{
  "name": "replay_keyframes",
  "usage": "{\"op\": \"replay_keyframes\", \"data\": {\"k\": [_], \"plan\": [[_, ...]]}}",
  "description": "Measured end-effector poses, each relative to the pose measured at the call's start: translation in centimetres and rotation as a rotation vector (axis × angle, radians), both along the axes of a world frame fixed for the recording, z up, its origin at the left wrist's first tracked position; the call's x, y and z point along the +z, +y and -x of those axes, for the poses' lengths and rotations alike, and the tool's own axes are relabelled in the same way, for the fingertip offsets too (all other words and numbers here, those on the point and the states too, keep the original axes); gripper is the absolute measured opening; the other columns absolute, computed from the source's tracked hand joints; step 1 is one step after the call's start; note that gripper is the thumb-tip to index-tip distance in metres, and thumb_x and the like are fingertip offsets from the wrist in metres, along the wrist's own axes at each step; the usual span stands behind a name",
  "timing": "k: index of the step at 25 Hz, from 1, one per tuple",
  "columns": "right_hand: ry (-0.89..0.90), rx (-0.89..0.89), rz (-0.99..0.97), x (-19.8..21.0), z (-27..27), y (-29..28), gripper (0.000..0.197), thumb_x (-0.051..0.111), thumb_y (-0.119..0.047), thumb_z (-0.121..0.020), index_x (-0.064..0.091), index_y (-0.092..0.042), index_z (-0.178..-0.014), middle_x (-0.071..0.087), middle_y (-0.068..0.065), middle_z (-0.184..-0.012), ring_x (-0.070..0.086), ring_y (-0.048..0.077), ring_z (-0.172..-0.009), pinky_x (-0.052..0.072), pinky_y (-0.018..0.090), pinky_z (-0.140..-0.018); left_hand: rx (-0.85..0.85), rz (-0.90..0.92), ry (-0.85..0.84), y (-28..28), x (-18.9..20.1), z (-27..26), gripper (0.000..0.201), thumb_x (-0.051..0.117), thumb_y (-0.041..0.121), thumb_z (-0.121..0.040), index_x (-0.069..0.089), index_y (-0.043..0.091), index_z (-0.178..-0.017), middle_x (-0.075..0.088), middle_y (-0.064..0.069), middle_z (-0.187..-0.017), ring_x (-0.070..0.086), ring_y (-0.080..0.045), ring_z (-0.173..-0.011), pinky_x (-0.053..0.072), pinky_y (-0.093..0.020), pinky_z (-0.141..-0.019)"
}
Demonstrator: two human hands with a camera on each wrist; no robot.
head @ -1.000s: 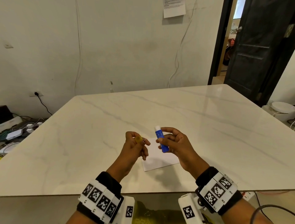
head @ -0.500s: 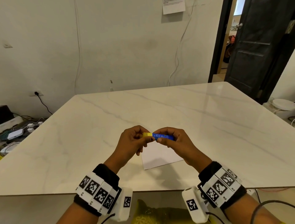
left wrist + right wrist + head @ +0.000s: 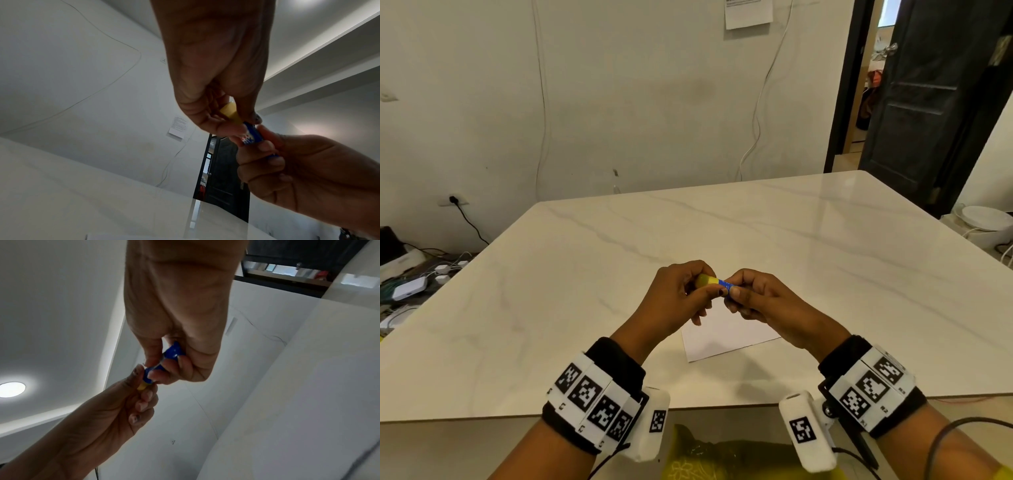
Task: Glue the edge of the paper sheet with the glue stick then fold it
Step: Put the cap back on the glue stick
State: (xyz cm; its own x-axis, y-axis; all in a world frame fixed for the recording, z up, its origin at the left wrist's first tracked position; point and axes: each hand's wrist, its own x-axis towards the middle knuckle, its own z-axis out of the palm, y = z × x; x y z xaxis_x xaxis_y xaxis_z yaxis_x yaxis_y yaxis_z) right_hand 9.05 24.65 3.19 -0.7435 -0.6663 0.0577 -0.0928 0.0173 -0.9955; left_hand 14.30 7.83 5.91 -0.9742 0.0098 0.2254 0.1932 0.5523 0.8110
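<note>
Glue stick [image 3: 726, 284] held level above the paper sheet [image 3: 726, 337] near the surface's [image 3: 825, 260] front edge, right hand [image 3: 767, 301] gripping its blue body, left hand [image 3: 678, 298] pinching its yellow cap [image 3: 705, 281].

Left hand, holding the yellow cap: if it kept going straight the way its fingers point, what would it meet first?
The left hand points right along the glue stick, so its yellow cap would likely press into the blue barrel, then the right hand gripping it.
</note>
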Motion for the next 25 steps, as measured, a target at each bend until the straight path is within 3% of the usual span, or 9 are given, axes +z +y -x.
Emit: {"op": "replay_keyframes", "data": {"k": [5, 10, 14, 18, 21, 23, 25], "plan": [[-0.177, -0.026, 0.077, -1.2, -0.8, 0.4, 0.015, 0.043, -0.018, -0.094, 0.057, -0.015, -0.090, 0.056, 0.000, -0.066, 0.044, 0.008, -0.057, 0.040, 0.022, -0.062, -0.097, 0.053, -0.026, 0.5, -0.4, 0.5, 0.014, 0.059, 0.021, -0.087, 0.053, 0.023, -0.074, 0.058, 0.000, -0.060, 0.056, -0.006, -0.049, 0.049, -0.019, -0.047], [-0.302, -0.072, 0.156, -0.9, -1.2, 1.5, 0.015, 0.046, -0.022, -0.092, 0.057, -0.013, -0.096, 0.054, 0.004, -0.068, 0.042, 0.012, -0.059, 0.040, 0.021, -0.059, -0.135, 0.024, -0.034, 2.1, -0.3, 0.5, 0.014, 0.052, 0.024, -0.091, 0.051, 0.016, -0.080, 0.056, -0.001, -0.062, 0.054, -0.012, -0.054, 0.045, -0.020, -0.049], [-0.478, -0.015, 0.329, -0.5, -1.5, 2.6, 0.031, 0.053, -0.027, -0.081, 0.058, -0.011, -0.106, 0.055, 0.004, -0.061, 0.041, 0.008, -0.048, 0.040, 0.018, -0.049, -0.207, 0.115, -0.013, 3.2, 0.4, 0.5, 0.018, 0.040, 0.032, -0.095, 0.045, 0.020, -0.083, 0.050, 0.004, -0.065, 0.047, -0.008, -0.058, 0.042, -0.013, -0.053], [-0.583, 0.074, 0.482, -0.6, -2.0, 3.4, 0.031, 0.063, -0.030, -0.077, 0.064, -0.012, -0.102, 0.053, 0.005, -0.059, 0.040, 0.008, -0.045, 0.037, 0.018, -0.045, -0.221, 0.071, -0.023, 4.1, 0.8, 0.1, 0.027, 0.031, 0.034, -0.098, 0.046, 0.012, -0.095, 0.046, 0.005, -0.069, 0.044, -0.007, -0.061, 0.042, -0.011, -0.056], [-0.507, -0.022, 0.355, -0.4, -1.9, 3.4, 0.026, 0.049, -0.027, -0.089, 0.059, -0.009, -0.105, 0.054, 0.003, -0.061, 0.043, 0.008, -0.049, 0.039, 0.018, -0.048, -0.223, 0.020, -0.062, 4.4, 0.5, 0.6, 0.033, 0.019, 0.042, -0.097, 0.042, 0.023, -0.113, 0.048, 0.005, -0.070, 0.045, -0.007, -0.062, 0.042, -0.013, -0.059], [-0.421, -0.105, 0.187, -0.4, -1.2, 3.6, 0.027, 0.038, -0.025, -0.095, 0.059, -0.011, -0.106, 0.056, 0.002, -0.068, 0.046, 0.010, -0.058, 0.041, 0.022, -0.057, -0.206, -0.036, -0.148, 3.9, 0.0, 1.6, 0.038, 0.010, 0.046, -0.095, 0.032, 0.032, -0.124, 0.053, 0.002, -0.074, 0.048, -0.009, -0.066, 0.043, -0.018, -0.065], [-0.374, -0.164, 0.073, -1.0, 0.4, 4.1, 0.028, 0.036, -0.021, -0.095, 0.059, -0.013, -0.110, 0.058, 0.002, -0.078, 0.047, 0.013, -0.071, 0.039, 0.027, -0.067, -0.169, -0.110, -0.242, 3.2, -0.5, 3.2, 0.045, 0.008, 0.051, -0.093, 0.026, 0.031, -0.130, 0.058, 0.000, -0.077, 0.052, -0.014, -0.071, 0.044, -0.026, -0.071]]}}
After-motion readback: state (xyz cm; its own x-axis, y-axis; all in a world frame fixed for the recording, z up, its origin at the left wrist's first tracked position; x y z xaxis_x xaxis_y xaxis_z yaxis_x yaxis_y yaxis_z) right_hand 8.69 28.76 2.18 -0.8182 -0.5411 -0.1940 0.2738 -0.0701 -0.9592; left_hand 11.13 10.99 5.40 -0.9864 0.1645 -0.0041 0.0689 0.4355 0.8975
